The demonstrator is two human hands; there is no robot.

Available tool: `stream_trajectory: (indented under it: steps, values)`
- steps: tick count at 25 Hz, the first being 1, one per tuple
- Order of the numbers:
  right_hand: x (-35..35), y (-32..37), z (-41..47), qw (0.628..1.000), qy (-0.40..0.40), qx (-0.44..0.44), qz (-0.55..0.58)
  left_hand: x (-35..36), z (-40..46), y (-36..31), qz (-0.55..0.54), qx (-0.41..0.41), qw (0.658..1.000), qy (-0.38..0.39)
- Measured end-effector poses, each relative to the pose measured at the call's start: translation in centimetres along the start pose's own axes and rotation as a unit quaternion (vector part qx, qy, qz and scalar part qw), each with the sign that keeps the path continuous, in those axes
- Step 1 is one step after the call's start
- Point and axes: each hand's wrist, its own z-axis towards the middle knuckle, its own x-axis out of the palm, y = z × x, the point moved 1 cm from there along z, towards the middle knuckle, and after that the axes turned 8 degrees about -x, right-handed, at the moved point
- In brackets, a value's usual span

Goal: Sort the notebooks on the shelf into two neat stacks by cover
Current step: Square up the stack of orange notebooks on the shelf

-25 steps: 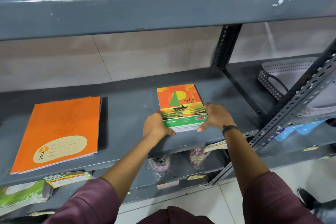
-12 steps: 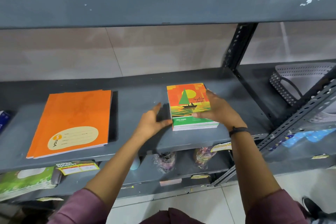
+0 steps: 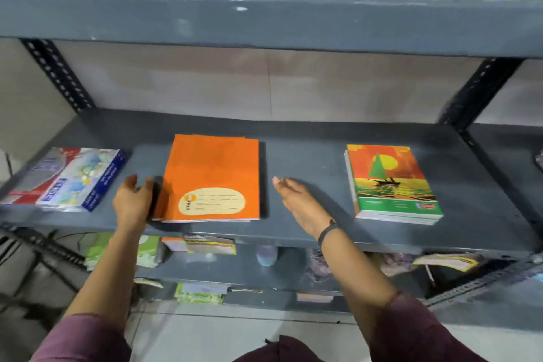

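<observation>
A stack of orange notebooks (image 3: 213,173) lies in the middle of the grey shelf (image 3: 308,156). My left hand (image 3: 133,203) rests against the stack's left edge, fingers apart, holding nothing. My right hand (image 3: 299,204) hovers open over bare shelf just right of the orange stack, not touching it. A stack of sailboat-cover notebooks (image 3: 392,182) sits squared up farther right, free of both hands.
A blue, white and red packet (image 3: 66,179) lies at the shelf's left end. An upper shelf (image 3: 264,23) with coloured bottles overhangs. Black slotted uprights (image 3: 482,88) stand at the back corners. Lower shelves hold green packs and labels.
Both hands left the sailboat stack and moved left to the orange stack. My view swung left, bringing the packet into sight.
</observation>
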Motion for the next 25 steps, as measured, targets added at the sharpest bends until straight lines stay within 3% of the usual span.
stream_trajectory:
  steps: [3,6,10,13,16,19,21,25]
  values:
    - [3.1,1.0,2.1,0.999,-0.006,0.007,0.035,-0.3,2.6,0.2,-0.028,-0.009,0.989,0.146]
    - [5.4,1.8,3.7,0.997,-0.014,0.008,0.077,0.6,3.5,-1.9,-0.074,0.001,0.967,0.245]
    - [6.9,2.2,4.3,0.999,-0.045,0.003,0.013,2.5,3.1,-4.1,-0.04,0.008,0.939,0.343]
    - [7.3,2.1,4.1,0.998,-0.057,0.005,-0.002,3.0,2.6,-4.8,-0.018,0.015,0.929,0.37]
    - [6.3,2.7,2.7,1.0,-0.008,-0.018,-0.011,1.5,2.4,-5.2,0.008,0.048,0.906,0.421]
    - [5.1,2.4,0.9,0.98,0.108,-0.009,-0.17,-0.8,1.8,-3.8,0.154,0.128,0.844,0.498]
    - [5.6,1.4,-0.2,0.94,0.115,0.007,-0.32,-1.2,1.3,-2.0,0.238,0.169,0.811,0.507]
    - [6.8,1.7,0.0,0.921,0.0,-0.018,-0.39,0.1,1.1,-0.8,0.226,0.214,0.865,0.394]
